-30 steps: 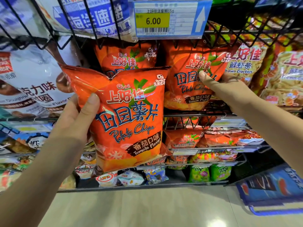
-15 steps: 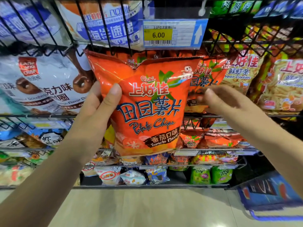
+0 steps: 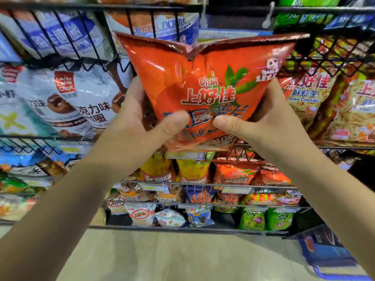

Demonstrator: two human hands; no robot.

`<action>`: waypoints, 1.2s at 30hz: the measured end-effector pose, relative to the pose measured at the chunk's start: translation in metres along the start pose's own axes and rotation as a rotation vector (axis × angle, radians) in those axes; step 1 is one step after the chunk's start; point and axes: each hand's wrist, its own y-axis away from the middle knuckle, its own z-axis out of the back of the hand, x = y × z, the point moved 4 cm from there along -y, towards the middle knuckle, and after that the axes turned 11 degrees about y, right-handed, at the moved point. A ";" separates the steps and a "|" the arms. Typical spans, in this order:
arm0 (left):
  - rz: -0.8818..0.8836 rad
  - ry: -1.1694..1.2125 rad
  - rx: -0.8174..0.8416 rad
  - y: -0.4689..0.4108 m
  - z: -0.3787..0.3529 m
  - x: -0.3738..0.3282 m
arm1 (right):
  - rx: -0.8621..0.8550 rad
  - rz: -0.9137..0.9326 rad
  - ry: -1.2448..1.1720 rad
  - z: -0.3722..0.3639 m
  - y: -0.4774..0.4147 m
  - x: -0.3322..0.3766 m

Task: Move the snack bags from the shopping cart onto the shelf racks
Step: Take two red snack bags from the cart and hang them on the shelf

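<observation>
Orange snack bag, upright, gripped by left hand at nine o'clock, right hand at three; shelf rack directly behind.

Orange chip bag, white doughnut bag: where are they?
Orange foil potato chip bag (image 3: 203,74), head view, upper front panel.
White plastic doughnut snack bag (image 3: 67,96), head view, printed front.

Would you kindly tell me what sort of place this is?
Most likely a shop's snack aisle: wire racks full of prawn crackers and other snacks, an orange chip bag held up to them, and a blue shopping cart at lower right.
</observation>
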 end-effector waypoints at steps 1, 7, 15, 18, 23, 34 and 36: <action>-0.012 -0.031 0.006 0.003 0.002 0.003 | -0.021 0.008 0.000 -0.003 0.000 -0.003; -0.067 -0.085 -0.025 0.003 0.006 0.014 | -0.113 -0.026 0.147 -0.018 0.002 -0.025; 0.018 -0.220 -0.007 -0.008 0.023 0.047 | -0.022 -0.107 0.332 -0.033 -0.005 -0.044; 0.016 -0.249 0.015 -0.017 0.025 0.053 | -0.008 -0.144 0.356 -0.034 -0.014 -0.048; 0.046 -0.304 0.027 -0.030 0.025 0.057 | 0.037 -0.211 0.436 -0.034 -0.027 -0.053; 0.161 -0.468 0.050 -0.055 0.022 0.070 | 0.116 -0.293 0.575 -0.033 -0.043 -0.072; 0.173 -0.478 0.061 -0.061 0.021 0.070 | 0.117 -0.316 0.608 -0.033 -0.045 -0.074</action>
